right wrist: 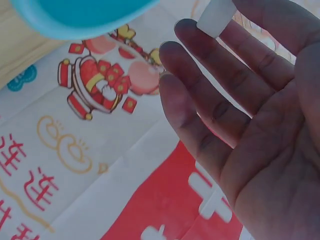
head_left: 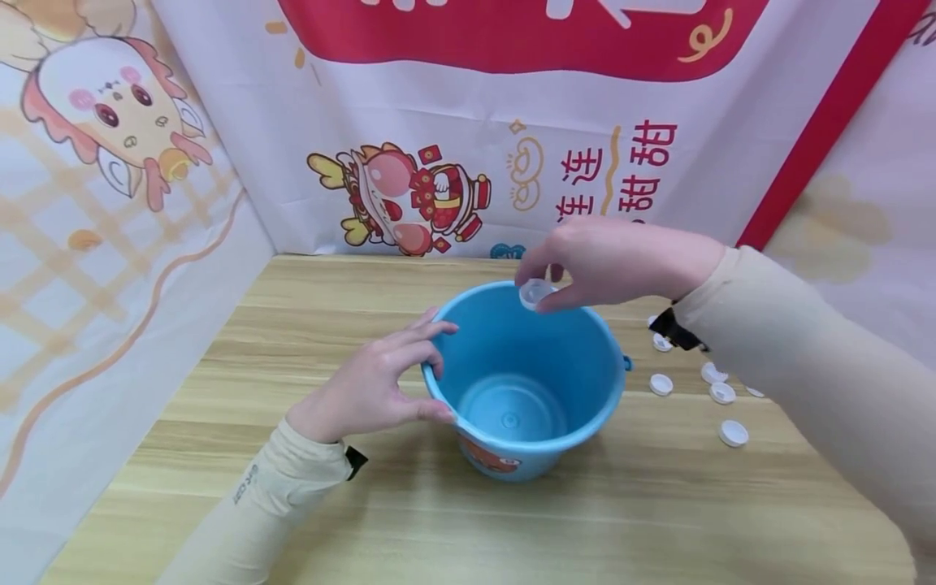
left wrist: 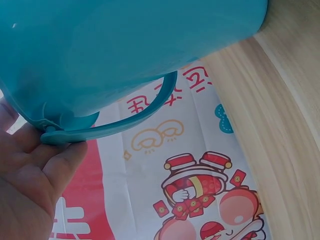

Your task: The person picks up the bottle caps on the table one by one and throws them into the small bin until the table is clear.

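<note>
A blue plastic bucket (head_left: 526, 333) stands upright on the table, and no cap is visible on its bottom. My left hand (head_left: 383, 374) grips the bucket's left rim, thumb outside at the front and fingers over the edge. In the left wrist view, that hand's fingers lie beside the hinge of the bucket's handle (left wrist: 135, 119). Over the far side of the bucket's mouth, my right hand (head_left: 595, 260) pinches a small white round cap (head_left: 536, 293) between thumb and fingers. The right wrist view shows this cap (right wrist: 216, 18) from its side, with the other fingers loosely bent.
Several white caps (head_left: 734, 433) lie scattered on the wooden table (head_left: 351, 520) right of the bucket, some partly behind the right sleeve (head_left: 819, 349). A printed cloth (head_left: 453, 97) hangs along the back, and another printed sheet (head_left: 44, 357) stands at the left.
</note>
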Available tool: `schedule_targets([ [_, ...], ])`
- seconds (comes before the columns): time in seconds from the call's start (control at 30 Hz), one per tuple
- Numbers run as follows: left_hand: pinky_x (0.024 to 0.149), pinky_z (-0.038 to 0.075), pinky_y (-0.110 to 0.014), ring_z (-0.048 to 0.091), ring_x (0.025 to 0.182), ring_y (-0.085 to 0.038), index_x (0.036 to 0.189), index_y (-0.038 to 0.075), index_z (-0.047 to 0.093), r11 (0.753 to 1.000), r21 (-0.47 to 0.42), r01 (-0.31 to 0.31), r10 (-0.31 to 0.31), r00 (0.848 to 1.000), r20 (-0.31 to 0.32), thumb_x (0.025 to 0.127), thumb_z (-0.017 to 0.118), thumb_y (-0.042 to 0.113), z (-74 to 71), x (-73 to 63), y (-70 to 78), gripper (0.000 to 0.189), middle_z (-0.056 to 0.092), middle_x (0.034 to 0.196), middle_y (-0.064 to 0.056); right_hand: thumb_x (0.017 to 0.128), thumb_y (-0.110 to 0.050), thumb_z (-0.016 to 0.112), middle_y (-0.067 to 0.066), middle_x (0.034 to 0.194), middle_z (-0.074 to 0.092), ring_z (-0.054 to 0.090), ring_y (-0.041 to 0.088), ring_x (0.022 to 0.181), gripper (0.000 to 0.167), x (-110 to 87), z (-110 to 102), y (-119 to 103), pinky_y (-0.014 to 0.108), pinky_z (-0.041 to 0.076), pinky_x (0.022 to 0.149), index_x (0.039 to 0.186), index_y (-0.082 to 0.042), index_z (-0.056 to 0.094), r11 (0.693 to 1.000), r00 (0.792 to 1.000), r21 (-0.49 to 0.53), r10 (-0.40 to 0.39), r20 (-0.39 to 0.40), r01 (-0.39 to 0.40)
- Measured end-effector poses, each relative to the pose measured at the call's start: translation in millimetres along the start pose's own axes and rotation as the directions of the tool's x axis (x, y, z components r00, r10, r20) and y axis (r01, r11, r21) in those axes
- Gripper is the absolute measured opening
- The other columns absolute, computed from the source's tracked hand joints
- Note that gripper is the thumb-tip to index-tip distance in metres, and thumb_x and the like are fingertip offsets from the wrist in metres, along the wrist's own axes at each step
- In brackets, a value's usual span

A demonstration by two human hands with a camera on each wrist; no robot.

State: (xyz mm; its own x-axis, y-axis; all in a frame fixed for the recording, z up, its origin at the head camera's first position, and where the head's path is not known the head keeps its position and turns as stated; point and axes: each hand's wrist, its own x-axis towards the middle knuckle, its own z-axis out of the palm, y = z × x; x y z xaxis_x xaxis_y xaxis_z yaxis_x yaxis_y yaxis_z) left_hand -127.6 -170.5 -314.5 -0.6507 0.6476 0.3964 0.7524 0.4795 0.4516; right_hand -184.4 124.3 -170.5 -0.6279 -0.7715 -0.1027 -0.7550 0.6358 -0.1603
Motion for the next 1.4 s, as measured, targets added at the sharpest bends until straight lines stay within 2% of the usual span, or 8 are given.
schedule_targets([
  [0.27, 0.097, 0.049, -0.046, 0.029, 0.145, -0.029, 0.095, 0.022, 0.062, 1.0, 0.005, 0.002, -0.003, 1.0, 0.017, 0.08, 0.078, 0.051, 2.7, 0.7, -1.2, 0.036, 0.049, 0.148, -0.004, 0.083, -0.035, 0.08, -0.009, 0.108, 0.069, 0.065, 0.013, 0.094, 0.041, 22.1, 4, -16, 0.03, 0.058, 0.077, 0.121, -0.027, 0.069, 1.0, 0.992, -0.027, -0.011, 0.127, 0.015],
  [0.73, 0.097, 0.049, -0.046, 0.029, 0.146, -0.028, 0.095, 0.022, 0.062, 1.0, 0.004, -0.001, 0.001, 1.0, 0.015, 0.08, 0.078, 0.053, 2.5, 1.6, 0.1, 0.037, 0.049, 0.148, -0.004, 0.083, -0.036, 0.08, -0.008, 0.111, 0.069, 0.063, 0.012, 0.095, 0.042, 36.3, 9, -26, 0.03, 0.058, 0.079, 0.123, -0.027, 0.068, 0.999, 0.987, -0.009, -0.03, 0.158, 0.032],
  [1.0, 0.096, 0.05, -0.046, 0.029, 0.145, -0.03, 0.095, 0.022, 0.062, 1.0, 0.003, 0.001, -0.001, 1.0, 0.013, 0.079, 0.078, 0.052, 2.9, 0.5, 0.1, 0.038, 0.049, 0.148, -0.005, 0.082, -0.04, 0.08, -0.004, 0.116, 0.067, 0.063, 0.016, 0.102, 0.056, 35.3, 11, -22, 0.036, 0.058, 0.083, 0.132, -0.024, 0.063, 0.999, 0.988, 0.023, -0.029, 0.148, 0.026],
  [1.1, 0.095, 0.051, -0.045, 0.029, 0.146, -0.029, 0.095, 0.023, 0.062, 1.0, 0.009, 0.009, -0.009, 1.0, 0.014, 0.079, 0.078, 0.053, 3.0, 0.2, -0.4, 0.038, 0.049, 0.148, -0.004, 0.082, -0.04, 0.08, -0.004, 0.116, 0.067, 0.063, 0.016, 0.103, 0.055, 32.3, 10, -17, 0.036, 0.058, 0.081, 0.132, -0.025, 0.063, 1.0, 0.991, 0.026, -0.021, 0.132, 0.018],
  [1.27, 0.095, 0.051, -0.046, 0.028, 0.146, -0.028, 0.095, 0.023, 0.062, 1.0, 0.007, 0.008, -0.008, 1.0, 0.006, 0.079, 0.079, 0.052, 2.5, 0.3, -1.7, 0.037, 0.048, 0.149, -0.003, 0.083, -0.038, 0.079, -0.005, 0.113, 0.068, 0.065, 0.016, 0.101, 0.049, 20.0, 4, 0, 0.036, 0.059, 0.078, 0.129, -0.025, 0.066, 0.999, 0.997, 0.051, 0.004, 0.074, -0.008],
  [1.4, 0.096, 0.05, -0.046, 0.029, 0.145, -0.031, 0.094, 0.022, 0.061, 1.0, 0.006, -0.006, 0.006, 1.0, -0.004, 0.078, 0.08, 0.05, 2.7, 0.8, -2.6, 0.037, 0.048, 0.148, -0.004, 0.084, -0.032, 0.08, -0.003, 0.112, 0.069, 0.066, 0.017, 0.101, 0.045, 1.5, 3, 23, 0.036, 0.059, 0.077, 0.126, -0.022, 0.068, 0.995, 0.999, 0.084, 0.05, 0.009, -0.051],
])
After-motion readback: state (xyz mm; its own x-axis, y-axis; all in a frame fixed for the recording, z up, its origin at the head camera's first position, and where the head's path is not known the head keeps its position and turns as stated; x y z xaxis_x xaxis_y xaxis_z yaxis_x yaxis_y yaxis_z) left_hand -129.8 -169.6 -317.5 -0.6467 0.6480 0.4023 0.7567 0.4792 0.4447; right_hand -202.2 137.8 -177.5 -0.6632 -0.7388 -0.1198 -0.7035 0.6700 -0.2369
